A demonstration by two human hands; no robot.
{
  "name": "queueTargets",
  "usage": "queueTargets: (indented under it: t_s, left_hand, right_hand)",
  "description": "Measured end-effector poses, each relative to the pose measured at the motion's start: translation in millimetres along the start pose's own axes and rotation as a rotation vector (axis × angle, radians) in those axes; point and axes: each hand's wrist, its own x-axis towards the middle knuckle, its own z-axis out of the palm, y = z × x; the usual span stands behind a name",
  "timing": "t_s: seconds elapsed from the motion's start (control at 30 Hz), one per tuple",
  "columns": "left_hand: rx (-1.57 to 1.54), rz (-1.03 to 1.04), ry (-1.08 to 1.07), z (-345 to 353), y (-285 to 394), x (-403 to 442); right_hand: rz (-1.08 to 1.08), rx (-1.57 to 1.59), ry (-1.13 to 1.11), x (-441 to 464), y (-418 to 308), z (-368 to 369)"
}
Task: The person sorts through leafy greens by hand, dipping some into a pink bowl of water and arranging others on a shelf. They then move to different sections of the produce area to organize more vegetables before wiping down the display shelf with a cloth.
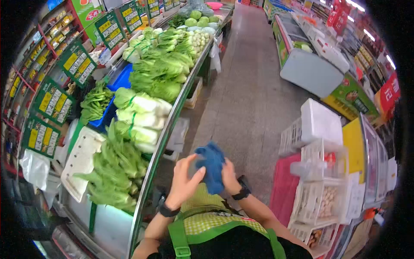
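Note:
A crumpled blue cloth (210, 166) is between my two hands, in front of the yellow-green checked apron (220, 224). My left hand (184, 179) touches its left edge, with the thumb and index finger curved around that side. On the other side, my right hand (231, 178) grips the cloth, its fingers partly hidden behind the fabric. Both wrists wear dark bands. Left of my hands, bundled Chinese cabbages (142, 114) and a pile of long leafy greens (118, 168) lie on the vegetable stand.
The stand's metal edge (160, 144) runs along my left, with price signs (54, 101) behind the produce. A grey-floored aisle (241, 86) stretches ahead. To my right are white plastic crates (317, 203), a white foam box (319, 121) and a pink-red bin (284, 183).

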Motion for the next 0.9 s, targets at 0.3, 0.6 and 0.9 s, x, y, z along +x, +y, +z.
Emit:
queueTargets:
  t_s: [0.3, 0.6, 0.9]
  left_hand:
    - [-1.198, 0.907, -0.196, -13, 154, 208]
    - [-1.523, 1.022, -0.419, 52, 157, 378]
    - [-1.298, 1.141, -0.427, 135, 157, 553]
  right_hand:
    - [-0.096, 0.035, 0.480, 151, -62, -177]
    - [-0.057, -0.029, 0.811, 218, -73, -281]
    - [0.095, -0.326, 0.657, 431, -179, -310]
